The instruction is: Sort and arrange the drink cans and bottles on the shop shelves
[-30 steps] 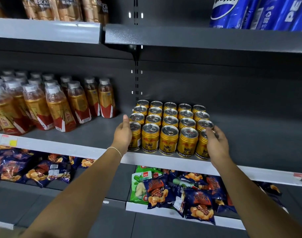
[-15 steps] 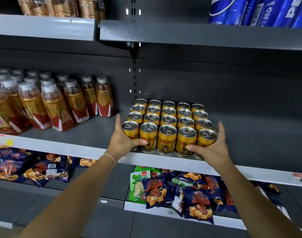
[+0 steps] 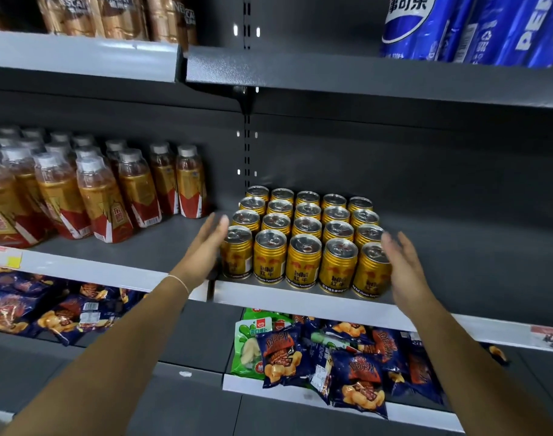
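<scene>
Several gold Red Bull cans (image 3: 303, 243) stand in a tight block of rows on the middle grey shelf (image 3: 300, 302), at its front edge. My left hand (image 3: 205, 247) lies flat against the left side of the block, fingers straight, by the front-left can. My right hand (image 3: 401, 265) is held flat at the right side of the block, fingers straight, next to the front-right can. Neither hand grips a can. To the left stand several amber drink bottles (image 3: 95, 196) with white caps and red-gold labels.
The shelf right of the cans is bare grey metal (image 3: 473, 262). Above, brown coffee bottles (image 3: 117, 14) and blue Pepsi bottles (image 3: 476, 26) stand on the upper shelf. Below, snack bags (image 3: 331, 363) fill the lower shelf. A slotted upright post (image 3: 246, 146) runs behind the cans.
Both hands have let go of the front corner cans and straightened; thumbs no longer wrap the can fronts. The hands now flank the block's sides. The cans stand as before.
</scene>
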`<state>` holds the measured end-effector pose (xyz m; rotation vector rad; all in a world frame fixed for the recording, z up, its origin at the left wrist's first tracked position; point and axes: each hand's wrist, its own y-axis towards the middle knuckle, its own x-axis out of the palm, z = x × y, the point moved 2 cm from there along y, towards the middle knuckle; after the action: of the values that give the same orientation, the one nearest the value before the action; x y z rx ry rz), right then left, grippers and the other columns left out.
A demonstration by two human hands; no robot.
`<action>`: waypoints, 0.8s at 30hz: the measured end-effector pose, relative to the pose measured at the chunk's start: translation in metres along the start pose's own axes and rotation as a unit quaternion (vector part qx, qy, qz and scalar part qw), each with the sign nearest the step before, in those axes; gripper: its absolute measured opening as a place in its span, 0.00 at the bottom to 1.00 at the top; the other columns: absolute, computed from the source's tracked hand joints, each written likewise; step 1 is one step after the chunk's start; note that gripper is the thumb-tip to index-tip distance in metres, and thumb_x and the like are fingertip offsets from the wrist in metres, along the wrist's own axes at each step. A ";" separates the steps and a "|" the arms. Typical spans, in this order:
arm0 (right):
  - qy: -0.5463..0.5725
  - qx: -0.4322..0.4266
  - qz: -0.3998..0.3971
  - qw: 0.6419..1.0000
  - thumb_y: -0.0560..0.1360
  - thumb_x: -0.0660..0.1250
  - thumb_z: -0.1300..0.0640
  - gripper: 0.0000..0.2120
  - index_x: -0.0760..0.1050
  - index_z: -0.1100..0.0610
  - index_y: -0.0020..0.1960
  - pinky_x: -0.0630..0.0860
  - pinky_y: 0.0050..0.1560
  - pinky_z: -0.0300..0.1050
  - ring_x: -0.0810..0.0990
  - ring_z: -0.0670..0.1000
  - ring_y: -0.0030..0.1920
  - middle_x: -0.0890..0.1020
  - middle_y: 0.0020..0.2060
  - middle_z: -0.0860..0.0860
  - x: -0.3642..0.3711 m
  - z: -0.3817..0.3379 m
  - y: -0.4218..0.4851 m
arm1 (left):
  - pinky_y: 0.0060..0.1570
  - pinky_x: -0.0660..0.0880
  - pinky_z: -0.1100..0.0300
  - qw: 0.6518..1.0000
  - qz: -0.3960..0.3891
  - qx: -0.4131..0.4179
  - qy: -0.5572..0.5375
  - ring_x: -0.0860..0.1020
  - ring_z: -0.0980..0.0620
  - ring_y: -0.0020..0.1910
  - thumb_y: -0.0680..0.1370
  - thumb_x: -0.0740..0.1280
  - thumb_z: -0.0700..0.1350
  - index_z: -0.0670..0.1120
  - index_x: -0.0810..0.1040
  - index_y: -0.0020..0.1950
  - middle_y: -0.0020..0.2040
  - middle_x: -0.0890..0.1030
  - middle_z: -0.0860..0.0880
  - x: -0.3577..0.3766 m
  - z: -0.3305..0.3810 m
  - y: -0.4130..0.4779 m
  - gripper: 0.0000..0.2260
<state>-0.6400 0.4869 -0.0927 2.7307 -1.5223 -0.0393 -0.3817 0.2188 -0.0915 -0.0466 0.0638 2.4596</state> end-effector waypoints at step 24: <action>0.099 0.093 -0.087 0.987 0.80 0.52 0.33 0.37 0.55 0.53 0.80 0.65 0.72 0.54 0.66 0.53 0.75 0.62 0.78 0.50 0.003 -0.008 0.094 | 0.38 0.80 0.61 0.984 -0.098 -0.094 -0.118 0.84 0.54 0.49 0.79 0.51 0.68 0.50 0.76 0.60 0.58 0.82 0.50 0.014 0.015 0.093 0.26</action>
<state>-0.7183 0.4350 -0.0825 2.8958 -1.2930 0.3798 -0.4514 0.1557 -0.0744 0.1502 -0.2642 2.2497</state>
